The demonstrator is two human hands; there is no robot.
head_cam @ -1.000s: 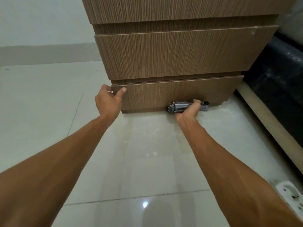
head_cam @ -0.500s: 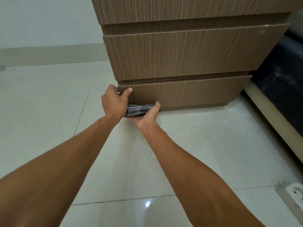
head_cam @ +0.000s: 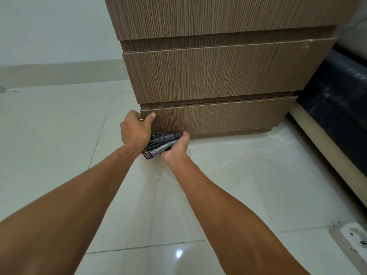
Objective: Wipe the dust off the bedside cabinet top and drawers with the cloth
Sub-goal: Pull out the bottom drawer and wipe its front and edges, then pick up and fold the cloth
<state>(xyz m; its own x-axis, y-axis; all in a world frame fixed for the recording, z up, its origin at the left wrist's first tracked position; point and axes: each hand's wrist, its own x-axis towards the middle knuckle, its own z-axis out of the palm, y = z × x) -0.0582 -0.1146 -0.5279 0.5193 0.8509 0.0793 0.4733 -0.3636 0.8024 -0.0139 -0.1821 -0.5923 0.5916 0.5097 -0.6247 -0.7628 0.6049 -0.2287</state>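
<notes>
The brown wood-grain bedside cabinet [head_cam: 218, 74] stands ahead with three drawer fronts stacked. My left hand [head_cam: 136, 130] grips the left edge of the bottom drawer [head_cam: 228, 118], thumb on its front. My right hand [head_cam: 175, 148] holds a dark grey striped cloth [head_cam: 159, 144] bunched at the drawer's lower left corner, just above the floor. Part of the cloth is hidden behind my left hand. The cabinet top is out of view.
Glossy white floor tiles [head_cam: 228, 185] spread in front of the cabinet. A dark bed [head_cam: 337, 92] with a beige base rail [head_cam: 327, 147] runs along the right. A white power strip [head_cam: 355, 237] lies on the floor at the lower right. A pale wall [head_cam: 55, 32] is behind.
My right hand has swept the cloth leftward along the bottom drawer's lower edge, from near its middle to its left corner, and now pulls it slightly off the drawer. My left hand stays put.
</notes>
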